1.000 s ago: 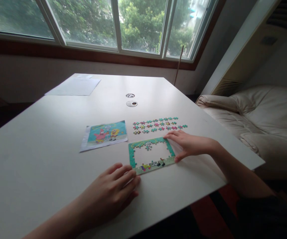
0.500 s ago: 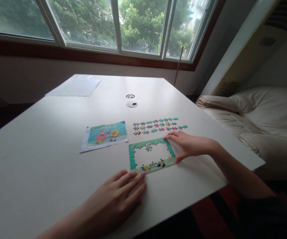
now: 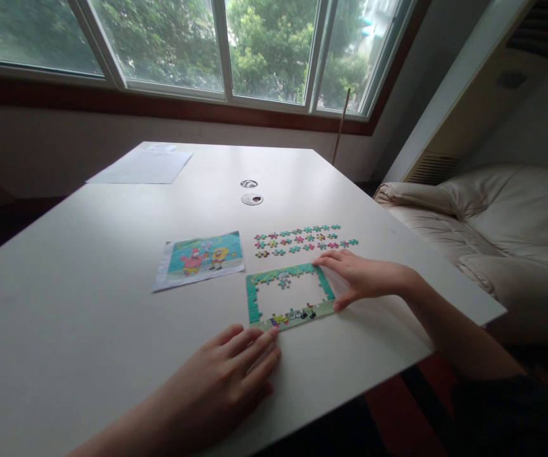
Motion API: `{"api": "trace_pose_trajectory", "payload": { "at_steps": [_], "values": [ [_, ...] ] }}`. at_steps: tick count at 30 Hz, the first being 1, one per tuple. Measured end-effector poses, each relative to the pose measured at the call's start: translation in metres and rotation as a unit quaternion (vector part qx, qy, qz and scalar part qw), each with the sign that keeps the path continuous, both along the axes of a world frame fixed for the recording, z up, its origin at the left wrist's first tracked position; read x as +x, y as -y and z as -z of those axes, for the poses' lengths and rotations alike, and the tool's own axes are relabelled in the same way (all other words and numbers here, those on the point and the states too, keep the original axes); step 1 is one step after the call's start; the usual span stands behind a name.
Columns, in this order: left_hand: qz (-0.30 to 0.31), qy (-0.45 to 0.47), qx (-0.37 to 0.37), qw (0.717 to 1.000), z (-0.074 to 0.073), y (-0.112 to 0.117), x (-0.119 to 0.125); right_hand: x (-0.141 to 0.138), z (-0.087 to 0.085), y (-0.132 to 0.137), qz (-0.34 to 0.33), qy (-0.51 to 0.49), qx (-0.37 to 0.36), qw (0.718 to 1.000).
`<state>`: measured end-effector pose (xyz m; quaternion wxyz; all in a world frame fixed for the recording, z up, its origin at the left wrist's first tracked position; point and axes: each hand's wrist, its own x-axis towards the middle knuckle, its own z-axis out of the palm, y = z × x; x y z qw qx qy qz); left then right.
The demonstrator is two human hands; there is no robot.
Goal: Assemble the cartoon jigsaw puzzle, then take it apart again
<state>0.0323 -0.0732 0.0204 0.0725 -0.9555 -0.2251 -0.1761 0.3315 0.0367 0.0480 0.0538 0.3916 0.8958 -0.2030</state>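
Observation:
A half-built jigsaw frame point(image 3: 254, 298) with a green border and an empty middle lies near the front of the white table point(image 3: 88, 266). My left hand point(image 3: 217, 387) lies flat with fingers stretched out, its fingertips at the frame's near left corner. My right hand point(image 3: 359, 276) rests open against the frame's right edge, fingers along its far right corner and thumb by the near right corner. Several loose puzzle pieces point(image 3: 302, 240) lie in rows just beyond the frame. A printed cartoon reference picture point(image 3: 202, 257) lies to the frame's left.
A white sheet of paper point(image 3: 141, 166) lies at the table's far left. Two round cable holes point(image 3: 251, 198) sit mid-table. A cream sofa point(image 3: 502, 228) stands to the right, beyond the table edge. Windows run along the far wall.
My left hand slid right along the table toward the frame's near edge. The frame shifted slightly. My right hand stayed on the right edge.

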Motion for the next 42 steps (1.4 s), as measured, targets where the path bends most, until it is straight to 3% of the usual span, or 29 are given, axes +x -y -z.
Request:
{"api": "trace_pose_trajectory", "payload": {
  "at_steps": [12, 20, 28, 34, 42],
  "values": [
    [-0.004, -0.007, 0.012, 1.000, 0.001, 0.000, 0.001, -0.009, -0.005, -0.013, 0.005, -0.079, 0.029, 0.996],
    [-0.003, -0.002, 0.013, 1.000, 0.002, 0.000, 0.000, -0.043, 0.009, -0.030, 0.014, -0.130, 0.140, 0.981],
    [-0.004, 0.004, 0.007, 1.000, 0.003, 0.000, 0.000, -0.076, 0.011, -0.045, 0.055, -0.129, 0.182, 0.973],
    [-0.004, 0.000, 0.002, 1.000, 0.002, 0.002, -0.001, -0.088, 0.010, -0.055, 0.056, -0.085, 0.171, 0.980],
    [-0.001, -0.007, 0.004, 1.000, -0.001, 0.000, 0.000, -0.093, -0.001, -0.075, 0.025, -0.028, 0.045, 0.998]
  ]
}}
